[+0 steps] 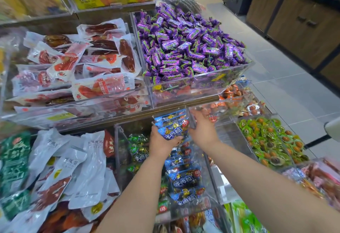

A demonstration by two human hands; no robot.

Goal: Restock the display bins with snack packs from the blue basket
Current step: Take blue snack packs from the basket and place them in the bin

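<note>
Snack packs (172, 131) sat clutched in the left hand (161, 143); of the right hand (202, 131) I couldn't tell. Best laid flat, far back.

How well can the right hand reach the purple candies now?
Probably yes. The right hand is just below the purple candies, whose clear bin is open on top; it must only come out from under the wooden shelf edge.
</note>
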